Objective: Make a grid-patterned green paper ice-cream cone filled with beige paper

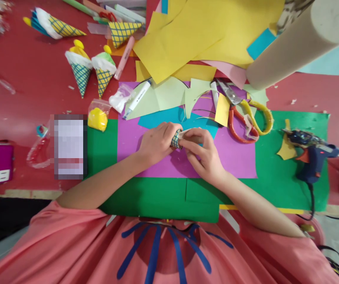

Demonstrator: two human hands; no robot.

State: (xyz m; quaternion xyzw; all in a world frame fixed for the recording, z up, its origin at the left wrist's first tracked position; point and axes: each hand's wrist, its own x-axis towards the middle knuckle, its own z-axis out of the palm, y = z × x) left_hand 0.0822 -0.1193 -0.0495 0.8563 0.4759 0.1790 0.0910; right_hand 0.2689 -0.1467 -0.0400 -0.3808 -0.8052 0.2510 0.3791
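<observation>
Both hands meet over a purple paper sheet [237, 157] at the table's middle. My left hand [157, 141] is curled round a small rolled paper cone [176, 139] with a blue-green grid pattern. My right hand [202, 153] pinches the pale end of the same cone from the right. Most of the cone is hidden inside my fingers. Under the purple sheet lies a green sheet [276, 181], with a blue sheet [163, 117] just beyond my hands.
Finished paper ice-cream cones [81, 71] lie at the far left. Scissors [243, 114] and a blue glue gun [311, 157] sit to the right. Yellow sheets [193, 31], a cardboard tube [293, 43], a marker [136, 98] and a yellow ball [97, 119] lie beyond.
</observation>
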